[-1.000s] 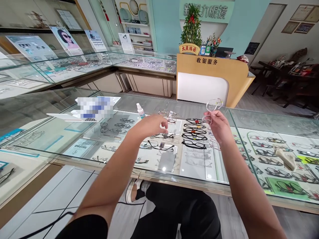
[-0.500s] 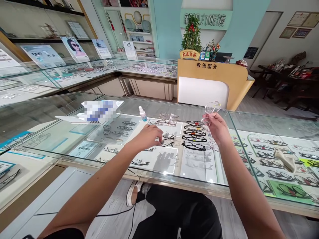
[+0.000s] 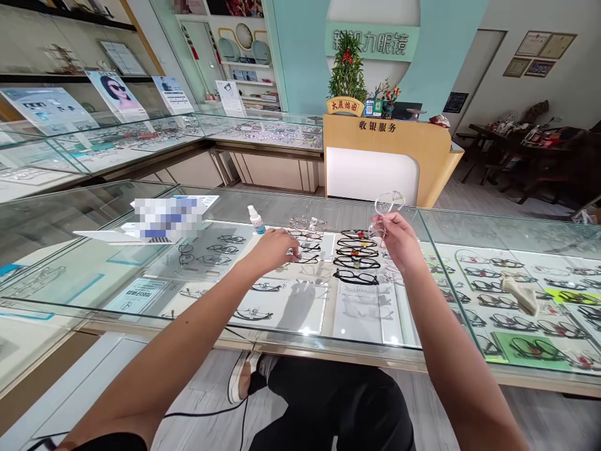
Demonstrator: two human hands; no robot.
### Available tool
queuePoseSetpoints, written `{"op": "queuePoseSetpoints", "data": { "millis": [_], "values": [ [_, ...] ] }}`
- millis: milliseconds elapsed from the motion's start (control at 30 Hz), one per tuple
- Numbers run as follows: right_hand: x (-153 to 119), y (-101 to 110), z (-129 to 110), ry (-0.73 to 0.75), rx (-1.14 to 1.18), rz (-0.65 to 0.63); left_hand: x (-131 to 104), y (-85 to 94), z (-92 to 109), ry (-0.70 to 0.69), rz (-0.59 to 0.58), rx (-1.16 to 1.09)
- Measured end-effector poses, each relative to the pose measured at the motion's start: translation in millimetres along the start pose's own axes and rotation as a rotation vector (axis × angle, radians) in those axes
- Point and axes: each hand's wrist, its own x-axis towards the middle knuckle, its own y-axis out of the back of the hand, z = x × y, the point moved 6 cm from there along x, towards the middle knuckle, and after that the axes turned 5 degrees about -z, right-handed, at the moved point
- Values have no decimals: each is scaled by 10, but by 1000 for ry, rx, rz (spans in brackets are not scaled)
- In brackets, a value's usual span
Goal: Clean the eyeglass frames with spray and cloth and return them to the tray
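Raised above the glass counter, my right hand (image 3: 399, 238) pinches a pair of clear-framed glasses (image 3: 389, 202) by one side. My left hand (image 3: 278, 248) is low over the counter, its fingers curled at the left end of a dark-framed pair (image 3: 307, 258); whether it grips that pair is hard to make out. Beside it lie more glasses, among them a reddish pair and clear ones (image 3: 307, 222) behind. A column of black-framed glasses (image 3: 357, 277) with small coloured tags lies between my hands. A small white spray bottle (image 3: 256, 220) stands behind my left hand.
An open white box (image 3: 169, 219) is on the counter at the left. A beige cloth (image 3: 520, 294) lies on the right part of the counter (image 3: 498, 232). Many frames show under the glass. Beyond stands a wooden cashier desk (image 3: 389, 138) with plants.
The view has shifted slightly to the right. My left hand has moved a little back along the glasses beside it. My right hand still holds the clear pair up.
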Motion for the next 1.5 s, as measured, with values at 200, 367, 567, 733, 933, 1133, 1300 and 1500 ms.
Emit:
{"op": "queuePoseSetpoints", "data": {
  "millis": [200,367,567,733,933,1133,1300,1500],
  "values": [
    [24,53,-71,15,50,14,19,57,42,39,29,78],
    [68,343,-274,112,148,83,182,389,570,-87,165,-3],
    [123,559,-194,94,137,168,843,356,1289,-249,33,-210],
    [152,550,-113,77,120,146,1011,78,1372,-342,23,-251],
    [155,518,-116,68,134,130,965,-65,1347,-347,-35,-204],
    [141,482,-113,64,118,123,992,-71,1353,-353,19,-197],
    [139,470,-102,52,103,126,1053,-115,1297,-299,75,-185],
    [141,467,-95,49,92,130,1075,-45,1264,-249,207,-198]
  ]
}}
